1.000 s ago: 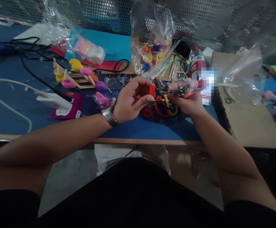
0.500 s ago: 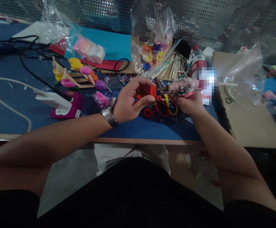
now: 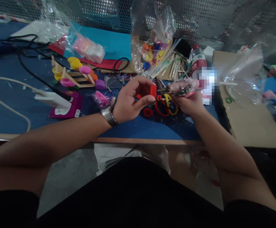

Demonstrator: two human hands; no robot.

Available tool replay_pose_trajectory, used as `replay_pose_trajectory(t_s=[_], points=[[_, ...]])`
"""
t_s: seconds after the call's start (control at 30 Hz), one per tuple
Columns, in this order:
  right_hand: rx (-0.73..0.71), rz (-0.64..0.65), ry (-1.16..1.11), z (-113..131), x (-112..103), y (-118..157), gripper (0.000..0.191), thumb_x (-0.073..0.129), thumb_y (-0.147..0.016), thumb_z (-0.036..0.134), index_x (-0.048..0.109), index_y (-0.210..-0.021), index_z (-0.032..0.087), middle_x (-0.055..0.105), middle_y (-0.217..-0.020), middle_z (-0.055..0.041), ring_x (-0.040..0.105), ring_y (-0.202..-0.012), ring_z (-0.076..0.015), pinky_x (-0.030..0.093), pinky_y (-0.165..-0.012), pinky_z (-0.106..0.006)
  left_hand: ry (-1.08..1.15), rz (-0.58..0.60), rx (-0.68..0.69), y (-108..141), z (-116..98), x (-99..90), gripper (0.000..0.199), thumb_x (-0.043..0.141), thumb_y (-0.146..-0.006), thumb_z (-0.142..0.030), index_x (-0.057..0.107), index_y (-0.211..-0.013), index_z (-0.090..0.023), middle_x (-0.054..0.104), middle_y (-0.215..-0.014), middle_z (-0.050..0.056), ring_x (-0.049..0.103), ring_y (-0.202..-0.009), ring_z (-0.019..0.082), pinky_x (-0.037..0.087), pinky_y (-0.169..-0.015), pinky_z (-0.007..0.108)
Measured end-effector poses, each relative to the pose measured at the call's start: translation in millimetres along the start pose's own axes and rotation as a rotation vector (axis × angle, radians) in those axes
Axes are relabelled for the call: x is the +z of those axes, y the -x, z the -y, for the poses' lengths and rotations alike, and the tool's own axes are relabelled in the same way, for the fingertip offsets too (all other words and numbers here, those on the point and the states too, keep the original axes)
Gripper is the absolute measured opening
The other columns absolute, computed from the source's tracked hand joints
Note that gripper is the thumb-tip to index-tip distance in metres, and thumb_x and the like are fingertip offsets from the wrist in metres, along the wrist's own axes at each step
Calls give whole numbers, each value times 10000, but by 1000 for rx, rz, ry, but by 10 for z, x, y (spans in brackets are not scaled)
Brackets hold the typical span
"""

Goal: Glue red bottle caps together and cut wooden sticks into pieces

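A small red plastic piece [image 3: 153, 91] is held between the thumb and curled fingers of my left hand [image 3: 130, 101]. My right hand [image 3: 190, 103] is wrapped round the grip of a pink hot glue gun [image 3: 183, 87], whose body is smeared with dark residue. The gun's nozzle points left and is close to the red piece; whether they touch I cannot tell. Below and between the hands lie a red ring-shaped cap [image 3: 148, 112], a red loop [image 3: 161, 107] and a yellow loop [image 3: 173, 109].
Left stands a purple power socket [image 3: 77, 104] with a plugged-in white charger [image 3: 52, 100]. Behind it is a wooden-stick frame [image 3: 81, 80] with coloured discs. Farther back are a clear bag of pompoms [image 3: 149, 53], wooden sticks [image 3: 176, 65] and a bottle [image 3: 197, 60]. Cardboard [image 3: 247, 117] lies right.
Almost nothing differs. Both hands keep their places, with the red piece and the glue gun in the same grips; the view has shifted very slightly.
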State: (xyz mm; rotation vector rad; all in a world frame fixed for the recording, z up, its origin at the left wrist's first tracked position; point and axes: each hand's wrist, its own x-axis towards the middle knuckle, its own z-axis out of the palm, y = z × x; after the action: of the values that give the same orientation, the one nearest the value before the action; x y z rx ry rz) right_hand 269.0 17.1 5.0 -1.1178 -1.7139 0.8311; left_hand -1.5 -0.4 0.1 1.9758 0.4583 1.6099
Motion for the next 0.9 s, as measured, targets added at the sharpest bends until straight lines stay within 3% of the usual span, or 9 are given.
replay_pose_trajectory(t_s=[0.1, 0.3, 0.47, 0.57, 0.7, 0.83, 0.9], points=[[-1, 0, -55, -32, -6, 9, 450, 940, -839, 573, 612, -836, 264, 577, -702, 27, 683, -668, -175, 631, -577, -376, 2, 4, -9, 7, 1, -3, 421, 781, -1042, -623, 712, -1323, -317, 768, -1029, 21, 789, -871, 170, 697, -707, 312], [37, 15, -44, -77, -27, 5, 504, 930, -818, 690, 642, -898, 284, 549, -680, 30, 671, -655, -186, 637, -566, -397, -13, 4, -14, 5, -9, 0, 423, 780, -1039, -628, 714, -1336, -334, 770, -1039, 20, 785, -867, 181, 686, -700, 330], [11, 47, -75, -67, -32, -4, 631, 904, -768, 827, 583, -813, 285, 484, -614, 51, 511, -501, -113, 485, -419, -319, -13, -6, -10, -1, -28, 14, 418, 776, -1037, -641, 715, -1303, -325, 762, -1018, 26, 781, -854, 177, 684, -692, 324], [5, 9, -60, -54, -15, 5, 592, 916, -791, 791, 632, -852, 275, 546, -656, 36, 597, -558, -134, 540, -449, -316, -18, -1, -22, 7, -5, 7, 444, 767, -1029, -675, 706, -1304, -332, 766, -1028, 22, 794, -855, 182, 694, -697, 329], [11, -55, -97, -6, 23, 19, 578, 958, -761, 770, 706, -893, 267, 658, -721, 17, 751, -720, -204, 701, -624, -393, -10, 0, -58, 28, 62, -12, 492, 746, -1028, -707, 690, -1346, -335, 784, -1080, 35, 837, -967, 230, 736, -820, 390], [19, -53, -138, 63, 24, 19, 633, 952, -726, 823, 664, -812, 266, 543, -595, 69, 594, -508, -130, 612, -486, -335, -12, -12, -40, 30, 116, -14, 471, 735, -1049, -677, 678, -1363, -331, 780, -1065, 34, 847, -949, 228, 742, -813, 383], [15, -57, -134, 81, 5, 19, 618, 959, -736, 802, 673, -817, 260, 535, -595, 66, 586, -512, -124, 579, -466, -314, -18, -17, -37, 28, 134, -11, 466, 728, -1054, -679, 677, -1362, -333, 774, -1052, 30, 855, -950, 229, 746, -806, 377]])
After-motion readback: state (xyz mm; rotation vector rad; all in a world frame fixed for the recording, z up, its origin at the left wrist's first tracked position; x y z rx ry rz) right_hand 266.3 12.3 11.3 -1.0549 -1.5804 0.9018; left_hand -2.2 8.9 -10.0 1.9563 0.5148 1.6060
